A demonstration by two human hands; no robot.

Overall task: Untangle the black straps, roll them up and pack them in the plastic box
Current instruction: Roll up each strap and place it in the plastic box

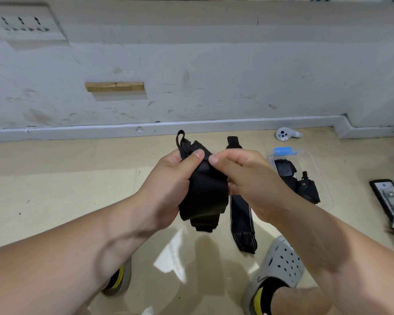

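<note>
- Left hand point(171, 185) wrapped around a bunched black strap point(205, 196), thumb pressed on its upper edge, small loop poking out above the fingers.
- Right hand point(243, 178) pinching the same strap at the top, thumb tip almost meeting the left thumb.
- Second strap point(241, 214) flat on the floor point(55, 178) below the hands.
- Plastic box point(309, 169) to the right, open, holding what look like rolled straps.

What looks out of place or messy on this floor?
A white handheld game-style controller lies loose on the floor against the baseboard, unrelated to the strap work. One long black strap sprawls unrolled on the floor, while rolled ones sit in the clear plastic box.
</note>
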